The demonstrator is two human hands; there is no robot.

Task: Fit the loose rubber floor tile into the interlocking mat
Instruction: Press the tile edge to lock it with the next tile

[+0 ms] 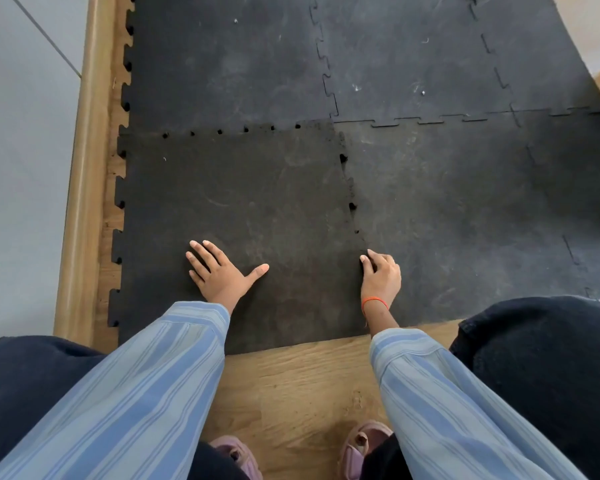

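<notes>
The loose black rubber tile (243, 209) lies at the near left corner of the interlocking mat (430, 188). Its far edge and right edge overlap the neighbouring tiles, and small gaps show along both seams. My left hand (219, 270) rests flat on the tile near its front, fingers spread. My right hand (380, 275), with an orange band at the wrist, has its fingers curled down on the tile's right seam, near the front corner. Whether the fingers grip the edge or only press on it is not clear.
A wooden skirting board (84, 174) and a grey wall (18, 168) run along the left. Bare wood floor (302, 386) lies in front of the tile, with my knees and pink sandals (357, 445) on it. More joined tiles stretch ahead and right.
</notes>
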